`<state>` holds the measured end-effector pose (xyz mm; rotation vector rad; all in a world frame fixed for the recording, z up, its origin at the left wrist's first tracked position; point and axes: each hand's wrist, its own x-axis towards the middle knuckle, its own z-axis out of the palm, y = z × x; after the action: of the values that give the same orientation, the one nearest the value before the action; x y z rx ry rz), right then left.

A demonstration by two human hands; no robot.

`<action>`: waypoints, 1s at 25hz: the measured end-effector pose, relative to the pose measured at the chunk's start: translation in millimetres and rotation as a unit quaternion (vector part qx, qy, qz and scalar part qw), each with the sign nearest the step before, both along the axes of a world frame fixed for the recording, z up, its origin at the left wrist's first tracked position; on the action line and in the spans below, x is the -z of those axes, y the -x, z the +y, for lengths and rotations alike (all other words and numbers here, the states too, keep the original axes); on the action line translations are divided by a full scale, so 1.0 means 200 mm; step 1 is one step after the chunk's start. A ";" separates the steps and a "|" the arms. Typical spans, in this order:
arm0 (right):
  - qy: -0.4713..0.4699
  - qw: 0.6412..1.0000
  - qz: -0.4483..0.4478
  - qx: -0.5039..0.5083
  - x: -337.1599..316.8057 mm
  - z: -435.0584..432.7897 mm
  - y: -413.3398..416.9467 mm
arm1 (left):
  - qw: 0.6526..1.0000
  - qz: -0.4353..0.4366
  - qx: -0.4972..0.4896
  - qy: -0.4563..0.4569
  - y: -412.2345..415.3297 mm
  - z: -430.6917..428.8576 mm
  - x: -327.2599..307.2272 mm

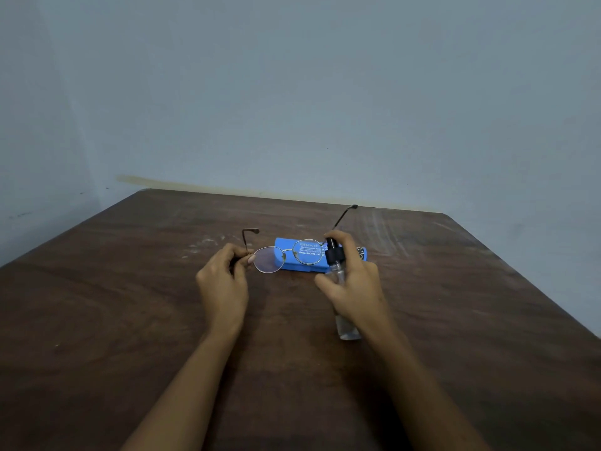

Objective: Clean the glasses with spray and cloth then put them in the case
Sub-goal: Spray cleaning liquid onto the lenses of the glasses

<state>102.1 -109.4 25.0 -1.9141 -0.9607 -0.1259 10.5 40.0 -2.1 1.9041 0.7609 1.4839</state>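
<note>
My left hand (222, 281) pinches thin metal-framed glasses (286, 257) at their left hinge and holds them above the table with both temples unfolded toward the wall. My right hand (354, 288) grips a clear spray bottle (340, 278) with a black nozzle. The index finger rests on top of the nozzle, which sits just beside the right lens. Behind the glasses a closed blue case (344, 259) with white print lies flat on the table. I see no cloth.
The brown wooden table (130, 320) reaches to a pale blue wall at the back. Its right edge slants away at the right. Faint white smears mark the wood behind the case.
</note>
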 end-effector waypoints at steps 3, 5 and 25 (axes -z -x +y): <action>0.001 1.000 -0.004 0.007 0.00 0.00 0.01 | 1.000 -0.001 -0.003 0.002 0.00 0.00 0.00; 0.009 1.000 -0.008 0.009 -0.01 -0.01 0.01 | 1.000 0.001 0.000 0.001 0.00 0.01 0.01; -0.003 1.000 -0.017 0.024 0.00 0.01 0.01 | 1.000 -0.002 -0.001 0.002 0.01 -0.01 -0.01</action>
<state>99.4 -108.0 25.7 -1.9364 -0.9366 -0.1893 8.1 37.7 -0.9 1.8973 0.7640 1.4870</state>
